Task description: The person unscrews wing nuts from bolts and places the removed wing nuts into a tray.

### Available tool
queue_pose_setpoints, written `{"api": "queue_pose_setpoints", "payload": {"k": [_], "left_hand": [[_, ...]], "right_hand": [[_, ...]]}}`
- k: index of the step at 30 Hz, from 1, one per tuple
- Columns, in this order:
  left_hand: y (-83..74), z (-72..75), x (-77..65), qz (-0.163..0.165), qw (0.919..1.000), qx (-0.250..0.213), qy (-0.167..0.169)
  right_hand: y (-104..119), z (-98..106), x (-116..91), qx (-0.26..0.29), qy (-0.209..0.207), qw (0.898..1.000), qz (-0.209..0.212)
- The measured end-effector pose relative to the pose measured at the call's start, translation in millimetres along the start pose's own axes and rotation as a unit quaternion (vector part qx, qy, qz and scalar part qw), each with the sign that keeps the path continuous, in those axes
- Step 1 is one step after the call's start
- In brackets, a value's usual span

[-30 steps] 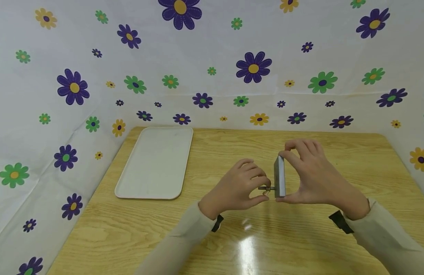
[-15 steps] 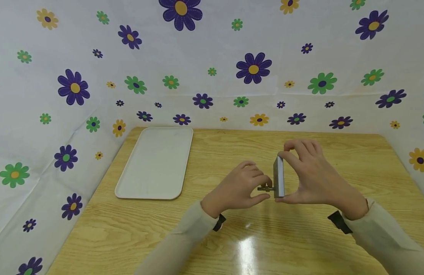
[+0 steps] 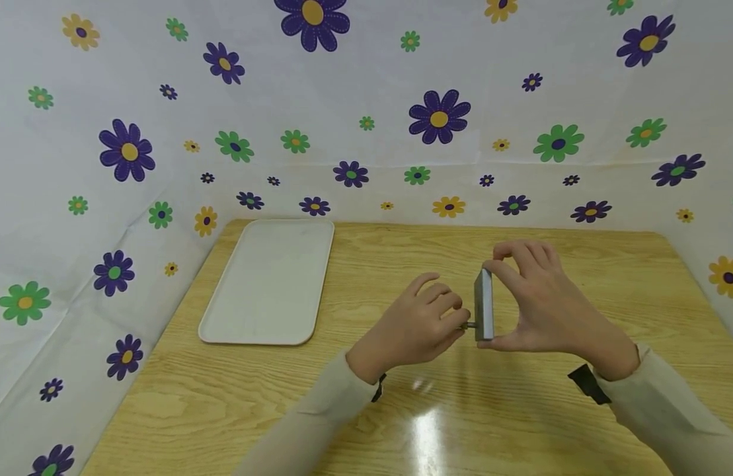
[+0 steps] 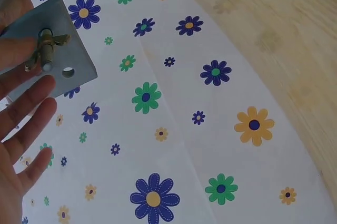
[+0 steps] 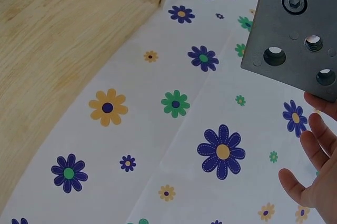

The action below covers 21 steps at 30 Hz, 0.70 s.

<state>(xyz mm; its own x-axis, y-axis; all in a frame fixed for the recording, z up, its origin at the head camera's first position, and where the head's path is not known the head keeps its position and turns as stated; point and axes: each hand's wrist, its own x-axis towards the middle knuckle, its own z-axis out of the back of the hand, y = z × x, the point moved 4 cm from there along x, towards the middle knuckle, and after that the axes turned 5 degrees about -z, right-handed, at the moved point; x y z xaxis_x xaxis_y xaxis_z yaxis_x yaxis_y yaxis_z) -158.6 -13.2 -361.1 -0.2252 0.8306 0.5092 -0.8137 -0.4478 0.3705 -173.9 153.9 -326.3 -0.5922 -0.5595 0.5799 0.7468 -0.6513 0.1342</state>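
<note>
My right hand (image 3: 541,304) grips a grey metal plate (image 3: 484,305) by its top and bottom edges, upright above the table. A bolt runs through the plate, with its hex-socket head (image 5: 294,2) on the right face. On the left face the bolt's threaded end sticks out and carries a brass-coloured wing nut (image 4: 46,50). My left hand (image 3: 416,324) is at that end, thumb and forefinger closed on one wing, the other fingers loosely spread. The plate has several more holes, best seen in the right wrist view. In the head view, my left fingers hide most of the wing nut.
A white rectangular tray (image 3: 265,284) lies at the back left of the wood-grain table (image 3: 223,396). Flower-patterned cloth (image 3: 366,86) hangs behind the table and along its sides.
My left thumb and forefinger have come together at the wing nut, where a gap stood between them before. The other left fingers have lifted slightly. My right hand and the plate hardly move.
</note>
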Motion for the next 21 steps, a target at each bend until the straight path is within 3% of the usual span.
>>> {"api": "queue_pose_setpoints", "payload": {"k": [4,15,21], "left_hand": [[-0.9,2.9,1.7,-0.012,0.9993,0.030,-0.017],[7.5,-4.0,2.8,0.013,0.9998,0.006,0.016],[-1.1,1.0,0.5,-0.010,0.9999,0.014,-0.003]], "right_hand": [[0.2,-1.0,0.7,0.001,0.005,1.000,0.000],[3.4,-3.1,0.7,0.003,0.004,1.000,0.005],[1.6,-0.3,0.5,-0.003,0.001,1.000,0.003]]}}
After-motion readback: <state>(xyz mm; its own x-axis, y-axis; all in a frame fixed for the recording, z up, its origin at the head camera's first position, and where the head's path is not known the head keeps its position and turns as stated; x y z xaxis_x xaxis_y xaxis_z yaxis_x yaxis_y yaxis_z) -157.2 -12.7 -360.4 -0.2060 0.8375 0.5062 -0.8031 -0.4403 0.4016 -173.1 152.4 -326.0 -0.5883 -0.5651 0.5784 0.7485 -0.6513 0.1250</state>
